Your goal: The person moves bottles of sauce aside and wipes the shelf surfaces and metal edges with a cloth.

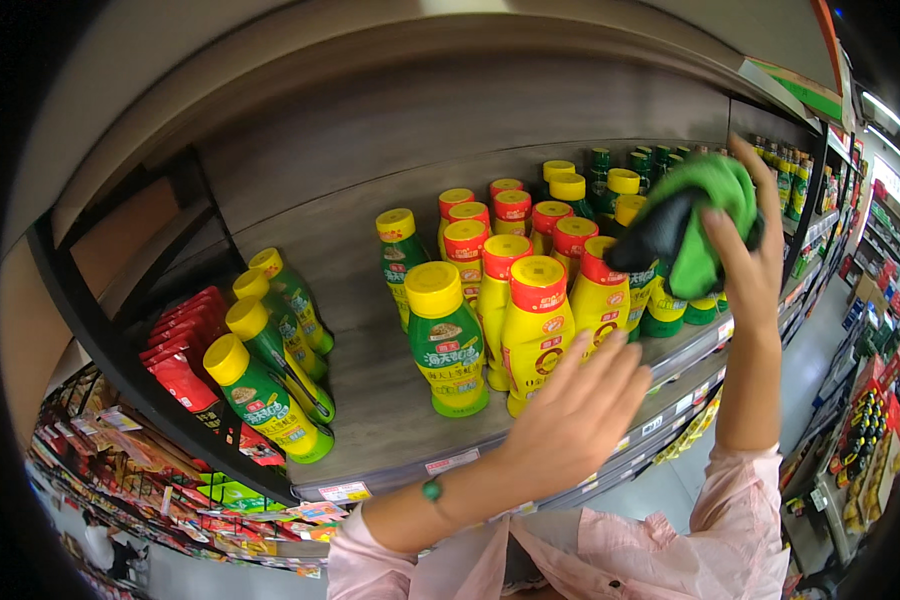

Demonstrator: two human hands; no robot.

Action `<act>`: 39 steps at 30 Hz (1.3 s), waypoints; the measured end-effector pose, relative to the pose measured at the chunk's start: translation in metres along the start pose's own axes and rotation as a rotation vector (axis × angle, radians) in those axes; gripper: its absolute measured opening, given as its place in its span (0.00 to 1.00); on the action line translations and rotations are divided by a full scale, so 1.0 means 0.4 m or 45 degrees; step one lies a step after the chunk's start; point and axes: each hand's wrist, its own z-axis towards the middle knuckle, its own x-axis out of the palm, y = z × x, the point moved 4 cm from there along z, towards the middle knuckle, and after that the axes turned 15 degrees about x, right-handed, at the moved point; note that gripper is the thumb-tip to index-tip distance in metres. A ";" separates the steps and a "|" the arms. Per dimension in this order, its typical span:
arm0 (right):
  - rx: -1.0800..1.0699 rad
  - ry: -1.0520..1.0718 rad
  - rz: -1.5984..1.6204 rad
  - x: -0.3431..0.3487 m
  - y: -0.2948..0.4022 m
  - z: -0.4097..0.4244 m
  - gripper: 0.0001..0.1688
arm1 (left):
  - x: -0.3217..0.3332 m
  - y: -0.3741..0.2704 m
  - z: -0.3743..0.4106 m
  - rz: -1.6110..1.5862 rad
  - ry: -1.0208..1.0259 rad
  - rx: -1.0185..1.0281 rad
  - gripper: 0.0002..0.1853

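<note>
My right hand (754,262) grips a green-and-black cloth (709,217), blurred and raised over the bottles at the shelf's right. My left hand (589,405), with a green bead on its wrist, is in front of a yellow squeeze bottle with a red-and-yellow cap (536,337). Its fingers are extended and I see nothing held in them; whether they touch the bottle is unclear. Just left of that bottle stands a green-and-yellow oyster sauce bottle (446,345). Behind are several more yellow bottles, and green ones partly hidden by the cloth.
Several green bottles with yellow caps (270,397) line the left end of the wooden shelf (375,435), beside red pouches (187,367). A black upright frame (157,375) bounds that side. Price tags (345,493) run along the front edge. Floor displays (862,450) stand across the aisle at right.
</note>
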 end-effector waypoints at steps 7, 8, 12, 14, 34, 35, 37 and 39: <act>-0.304 0.893 -0.806 0.134 -0.048 0.057 0.24 | 0.192 0.077 0.059 0.835 0.800 0.258 0.29; -0.284 0.961 -0.898 0.142 -0.044 0.072 0.26 | 0.196 0.084 0.056 0.879 0.834 0.279 0.30; -0.128 1.197 -1.169 0.223 -0.065 0.129 0.29 | 0.199 0.097 0.059 0.953 0.890 0.235 0.30; -0.116 1.215 -1.215 0.247 -0.074 0.149 0.30 | 0.203 0.096 0.070 0.984 0.902 0.246 0.29; -0.260 0.842 -1.238 0.281 -0.116 0.201 0.23 | 0.247 0.103 0.075 0.878 1.104 0.265 0.26; -0.236 0.763 -1.185 0.276 -0.106 0.203 0.25 | 0.248 0.102 0.077 0.870 1.129 0.269 0.26; -0.206 0.613 -1.076 0.274 -0.080 0.207 0.29 | 0.252 0.105 0.078 0.870 1.191 0.278 0.27; -0.303 0.954 -1.197 0.290 -0.105 0.186 0.33 | 0.259 0.106 0.077 0.874 1.214 0.268 0.28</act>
